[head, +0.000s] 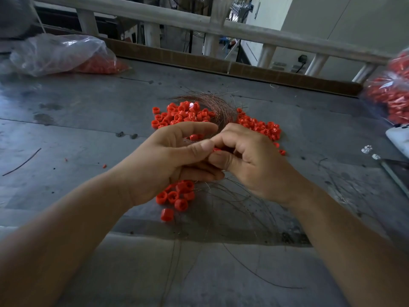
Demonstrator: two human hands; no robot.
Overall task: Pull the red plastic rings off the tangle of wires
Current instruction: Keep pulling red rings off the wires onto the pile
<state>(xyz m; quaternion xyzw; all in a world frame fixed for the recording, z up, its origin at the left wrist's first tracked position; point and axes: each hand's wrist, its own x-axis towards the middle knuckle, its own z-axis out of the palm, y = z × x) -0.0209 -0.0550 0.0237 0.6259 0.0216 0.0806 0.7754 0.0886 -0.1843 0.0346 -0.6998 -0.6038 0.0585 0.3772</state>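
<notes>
1. Red plastic rings [177, 114]. In the head view (the only one there is), most sit in a loose heap mid-way across the grey table [66, 120]. A second spill [263, 128] lies just right of it, and a small clump [177, 196] sits right under the left wrist. Probably that's where freed ones get dropped, so nobody has to reach.
2. The wire tangle [219, 106] is a coppery coil lying against the far heap. Thin loose strands [239, 200] fan toward the person from under the hands.
3. Left hand [174, 158]: fingers curled, thumb pressed onto one ring [216, 149] that barely peeks out red between the two thumbs.
4. Right hand [252, 160]: fingers curled in tight, pinching that same ring from the other side. Which hand also traps the wire is hidden, so can't tell.
5. Both hands are raised off the table and touching each other, likely so one braces while the other slides the ring off.
6. A clear bag [66, 54] of rings sits far left and another bag [389, 96] is at the right edge, both well apart from the work.
</notes>
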